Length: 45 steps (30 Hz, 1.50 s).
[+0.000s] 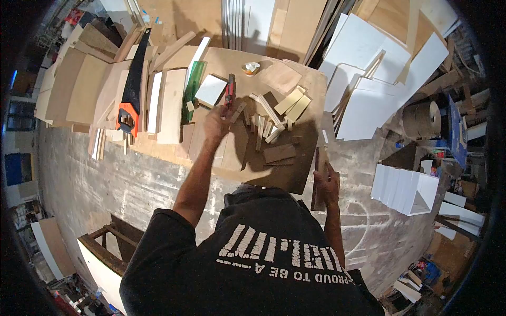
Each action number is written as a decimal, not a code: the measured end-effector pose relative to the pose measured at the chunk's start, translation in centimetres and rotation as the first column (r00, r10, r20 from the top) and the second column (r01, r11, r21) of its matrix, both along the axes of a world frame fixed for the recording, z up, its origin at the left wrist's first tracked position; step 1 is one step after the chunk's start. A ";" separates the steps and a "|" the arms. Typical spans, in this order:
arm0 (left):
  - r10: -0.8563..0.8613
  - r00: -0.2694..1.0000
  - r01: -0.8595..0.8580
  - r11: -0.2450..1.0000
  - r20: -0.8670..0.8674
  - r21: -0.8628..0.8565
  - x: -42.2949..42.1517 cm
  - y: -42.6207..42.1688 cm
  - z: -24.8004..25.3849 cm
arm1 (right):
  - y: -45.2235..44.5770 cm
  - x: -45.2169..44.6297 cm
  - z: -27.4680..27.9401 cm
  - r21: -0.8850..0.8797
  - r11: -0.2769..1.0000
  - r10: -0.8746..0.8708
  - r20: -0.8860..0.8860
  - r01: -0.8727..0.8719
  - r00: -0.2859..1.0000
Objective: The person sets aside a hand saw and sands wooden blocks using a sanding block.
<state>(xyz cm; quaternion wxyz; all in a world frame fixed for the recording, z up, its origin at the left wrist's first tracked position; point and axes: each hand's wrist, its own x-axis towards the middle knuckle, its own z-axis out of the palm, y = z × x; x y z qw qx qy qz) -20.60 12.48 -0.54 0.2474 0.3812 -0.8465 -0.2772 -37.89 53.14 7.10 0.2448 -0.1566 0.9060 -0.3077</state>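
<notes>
My left hand (216, 124) reaches over the worktable, its fingers closed round the lower end of a slim red-and-black tool (230, 89). The exact kind of tool is unclear. A small wood piece (237, 111) lies right beside these fingers. At the table's right edge, my right hand (328, 183) grips a narrow wooden board (318, 197), held roughly upright. Short wood strips (262, 126) lie in a loose pile between my hands. Beyond the left hand are a white rectangular block (211, 90) and a green translucent strip (194, 81).
An orange-handled handsaw (128, 118) rests on boards at the left of the worktable (211, 164). A small cup (251, 68) stands at the back. White panels (363, 105) lean at the right, near a white box-like piece (403, 189). A frame (113, 237) stands lower left.
</notes>
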 end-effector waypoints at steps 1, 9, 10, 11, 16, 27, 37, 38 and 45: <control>0.008 0.991 0.009 0.991 0.130 -0.131 -1.4 2.0 1.2 | 0.0 -0.1 -0.4 -0.018 0.999 0.050 -0.042 -0.051 0.998; 0.215 0.964 -0.177 0.958 0.159 -0.227 -3.5 3.3 2.0 | 0.8 1.0 1.0 0.010 0.998 -0.066 0.001 0.066 0.998; 0.164 0.977 -0.141 0.976 0.138 -0.164 -3.6 3.4 2.2 | 1.3 1.0 0.5 0.007 0.997 -0.072 -0.005 0.072 0.997; 0.073 0.983 -0.037 0.978 0.170 -0.205 -3.7 3.8 1.3 | 2.0 0.9 -0.5 0.004 0.997 -0.078 -0.012 0.078 0.997; 0.005 0.943 0.043 0.990 0.333 -0.136 -4.8 7.4 1.4 | 2.6 0.6 -0.5 0.012 0.993 -0.120 -0.011 0.120 0.993; -0.293 0.913 0.356 0.912 0.284 -0.202 -9.4 10.5 3.7 | 1.3 0.7 0.0 -0.077 0.985 -0.156 -0.005 0.155 0.988; -0.197 0.753 0.419 0.880 0.627 -0.226 -14.1 14.1 -0.6 | 2.8 1.1 0.1 -0.006 0.988 -0.157 0.005 0.157 0.988; -0.212 0.752 0.402 0.898 0.624 -0.179 -14.5 13.9 -1.2 | 3.2 1.2 0.0 -0.003 0.988 -0.153 -0.008 0.153 0.988; -0.268 0.866 0.262 0.962 0.422 0.075 -12.7 13.2 5.1 | 4.5 1.7 -0.5 -0.053 0.984 -0.172 -0.062 0.169 0.983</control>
